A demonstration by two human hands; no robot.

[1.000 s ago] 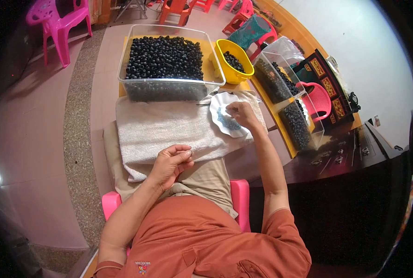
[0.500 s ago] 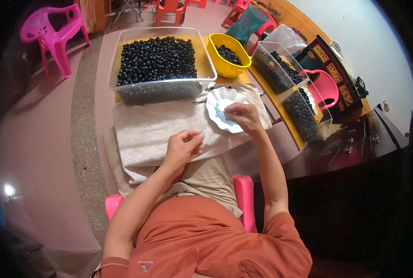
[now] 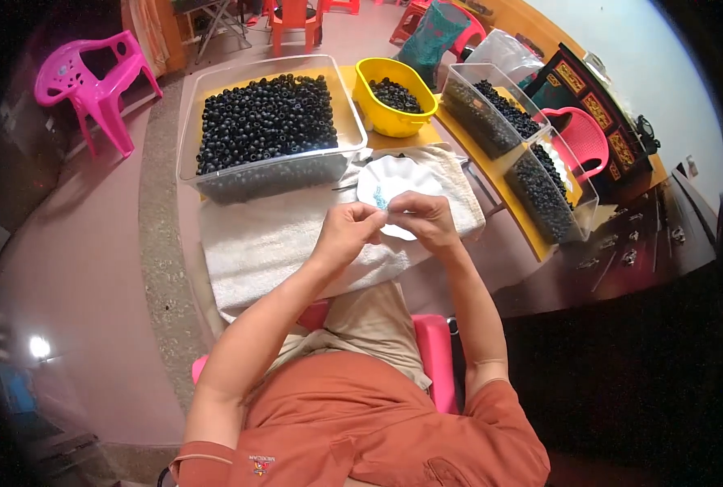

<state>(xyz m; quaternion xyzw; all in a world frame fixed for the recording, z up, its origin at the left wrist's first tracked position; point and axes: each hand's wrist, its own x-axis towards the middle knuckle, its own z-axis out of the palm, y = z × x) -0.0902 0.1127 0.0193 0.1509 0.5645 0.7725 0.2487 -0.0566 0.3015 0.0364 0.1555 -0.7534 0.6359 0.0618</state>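
Observation:
My left hand and my right hand meet over the near edge of a white scalloped dish. Thumb and fingers of each are pinched, the fingertips almost touching. Whatever lies between them is too small to make out. Tiny light-blue pieces lie in the dish, partly covered by my fingers. Under the dish and my hands spreads a white towel. Beyond it, a big clear plastic box holds many small black ring-shaped pieces.
A yellow plastic basket with more black pieces stands right of the big box. Two clear bins of black pieces, a farther bin and a nearer bin, line the right side. A thin dark tool lies behind the dish. A pink chair stands far left.
My right hand has lifted off the light-blue pieces and come slightly nearer. My left hand has moved right and up to meet it, its fingers now pinched. The whole view has shifted slightly.

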